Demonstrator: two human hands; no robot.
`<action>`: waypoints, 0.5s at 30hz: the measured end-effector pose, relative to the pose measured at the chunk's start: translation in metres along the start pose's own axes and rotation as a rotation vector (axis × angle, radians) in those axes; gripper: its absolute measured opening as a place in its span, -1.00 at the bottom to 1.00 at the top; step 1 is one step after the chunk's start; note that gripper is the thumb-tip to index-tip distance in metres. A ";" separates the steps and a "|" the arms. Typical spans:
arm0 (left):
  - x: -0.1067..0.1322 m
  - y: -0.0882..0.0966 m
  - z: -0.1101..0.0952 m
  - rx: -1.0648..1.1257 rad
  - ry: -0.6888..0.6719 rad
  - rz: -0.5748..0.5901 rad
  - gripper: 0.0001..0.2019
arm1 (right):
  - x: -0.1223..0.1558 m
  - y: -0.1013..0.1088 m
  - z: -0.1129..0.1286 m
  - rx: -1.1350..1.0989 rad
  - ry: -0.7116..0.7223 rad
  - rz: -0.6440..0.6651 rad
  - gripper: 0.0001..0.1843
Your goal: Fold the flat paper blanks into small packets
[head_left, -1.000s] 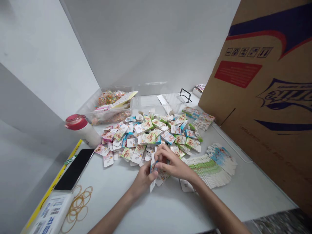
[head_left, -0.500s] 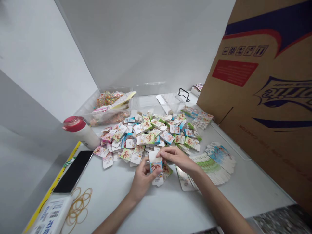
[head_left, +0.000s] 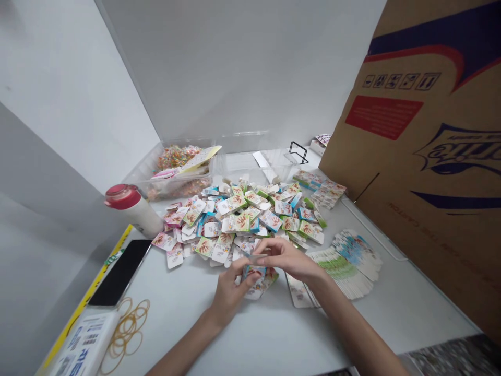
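Note:
My left hand (head_left: pixel 234 286) grips a small printed cardboard box (head_left: pixel 255 275), blue and white with a hand picture, low over the table's middle. At its upper end, the fingers of my right hand (head_left: pixel 282 257) pinch the white flap, which is bent over. Another printed piece with green (head_left: pixel 271 279) shows just behind the held box. Beyond both hands lies a heap of similar small boxes (head_left: pixel 238 222) in green, blue and pink. Beside my right forearm, flat cartons (head_left: pixel 344 266) are fanned out in a row.
A red-lidded bottle (head_left: pixel 135 209), a black phone (head_left: pixel 120 272) and rubber bands (head_left: pixel 126 331) lie to the left. Clear plastic trays (head_left: pixel 151 184) stand at the back, one with colourful packets (head_left: pixel 178 159). A large cardboard carton (head_left: pixel 391 156) walls off the right side.
The upper flap stood up before; now it is folded down over the box's end under my right fingers. My right hand has moved slightly lower and closer to my left. The camera view has shifted slightly.

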State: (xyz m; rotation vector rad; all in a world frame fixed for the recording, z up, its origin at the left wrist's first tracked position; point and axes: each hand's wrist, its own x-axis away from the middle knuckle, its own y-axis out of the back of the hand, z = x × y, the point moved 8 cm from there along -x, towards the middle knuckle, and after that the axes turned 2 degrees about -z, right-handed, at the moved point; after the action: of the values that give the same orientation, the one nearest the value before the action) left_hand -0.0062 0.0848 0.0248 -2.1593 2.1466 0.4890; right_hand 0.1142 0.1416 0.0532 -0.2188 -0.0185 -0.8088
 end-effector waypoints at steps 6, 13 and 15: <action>-0.002 -0.001 -0.001 -0.008 0.000 -0.001 -0.76 | -0.001 0.003 0.002 0.081 0.054 -0.039 -0.72; 0.004 -0.005 0.017 0.178 0.182 -0.037 -0.54 | -0.001 0.007 0.004 0.166 0.052 -0.153 -0.68; 0.005 -0.009 0.018 0.231 0.225 -0.012 -0.49 | -0.001 0.006 0.005 0.166 0.085 -0.162 -0.70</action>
State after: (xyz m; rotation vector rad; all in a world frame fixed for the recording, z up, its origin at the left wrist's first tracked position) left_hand -0.0011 0.0853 0.0048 -2.1846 2.1685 -0.0063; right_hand 0.1182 0.1479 0.0569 -0.0259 -0.0237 -0.9728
